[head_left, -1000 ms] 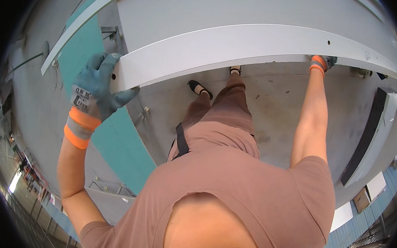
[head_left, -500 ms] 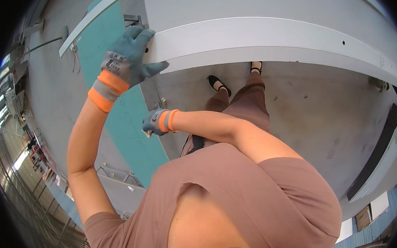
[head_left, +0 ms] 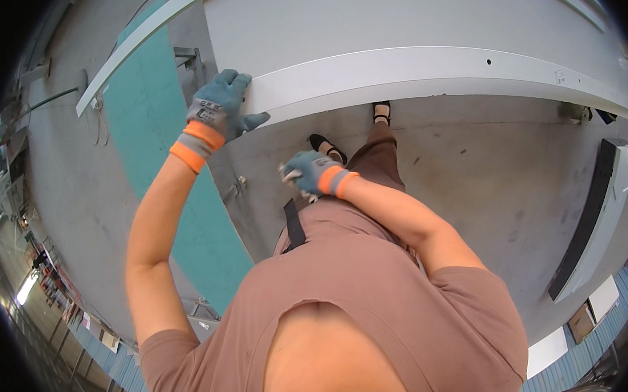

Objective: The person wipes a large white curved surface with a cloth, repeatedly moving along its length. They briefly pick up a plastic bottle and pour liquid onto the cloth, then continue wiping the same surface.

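My left hand (head_left: 223, 109), in a grey-blue work glove with an orange cuff, is at the left end of a long white board (head_left: 411, 63) that has a small dark hole in it. The thumb lies along the board's near edge and the fingers bend over its end corner. My right hand (head_left: 317, 173), gloved alike, is closed in front of my waist. A crumpled whitish piece, apparently a rag (head_left: 288, 174), pokes out of it, a little blurred. The right hand is apart from the board.
Beyond the board spreads a wide white surface (head_left: 341, 12). A narrow white strip (head_left: 151, 32) runs out at the far left, over a teal sheet (head_left: 178, 165). A metal bracket (head_left: 185, 57) stands near the left hand. At right, a long black-and-white piece (head_left: 593, 215) rests by the grey floor (head_left: 475, 178).
My right hand has moved right and away from my body, with the rag in it. My left hand stays at the board's end. The whole view has shifted somewhat.
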A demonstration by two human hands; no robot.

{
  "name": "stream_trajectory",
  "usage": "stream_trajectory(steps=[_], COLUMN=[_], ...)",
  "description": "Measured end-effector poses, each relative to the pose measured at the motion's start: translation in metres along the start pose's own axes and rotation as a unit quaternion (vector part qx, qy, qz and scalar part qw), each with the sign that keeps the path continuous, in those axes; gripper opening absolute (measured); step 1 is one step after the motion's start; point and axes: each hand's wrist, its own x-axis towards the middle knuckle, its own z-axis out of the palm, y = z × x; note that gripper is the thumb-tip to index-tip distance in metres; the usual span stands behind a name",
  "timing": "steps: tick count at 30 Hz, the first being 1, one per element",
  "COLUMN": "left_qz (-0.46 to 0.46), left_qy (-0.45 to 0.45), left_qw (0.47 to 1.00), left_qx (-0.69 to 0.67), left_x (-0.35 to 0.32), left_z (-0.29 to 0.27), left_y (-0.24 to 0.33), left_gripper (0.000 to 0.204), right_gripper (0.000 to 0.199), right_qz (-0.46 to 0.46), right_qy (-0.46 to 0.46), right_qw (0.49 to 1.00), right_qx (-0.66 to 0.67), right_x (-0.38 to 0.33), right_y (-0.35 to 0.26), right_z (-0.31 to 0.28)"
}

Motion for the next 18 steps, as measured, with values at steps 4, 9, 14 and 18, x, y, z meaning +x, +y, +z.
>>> stream_trajectory(steps=[4, 9, 14, 18], left_qz=[-0.012, -0.001, -0.005, -0.009], left_qy=[-0.017, -0.01, -0.023, -0.034], left_qw=[1.0, 1.0, 1.0, 0.999], left_qx=[-0.018, 0.009, -0.008, 0.0], left_x=[0.003, 0.002, -0.006, 0.003], left_z=[0.025, 0.06, 0.092, 0.107], left_y=[-0.003, -0.007, -0.015, -0.011], left_gripper=[0.08, 0.081, 0.08, 0.079], right_gripper=[0.027, 0.028, 0.025, 0.027], right_qz=[0.092, 0.015, -0.067, -0.057], right_qy=[0.18, 0.414, 0.52, 0.309], right_qw=[0.977, 0.909, 0.824, 0.866], right_qx=[0.063, -0.047, -0.214, -0.39], right_x=[-0.04, -0.067, -0.021, 0.041], right_y=[-0.036, -0.049, -0.026, -0.01], right_z=[-0.081, -0.165, -0.173, -0.096])
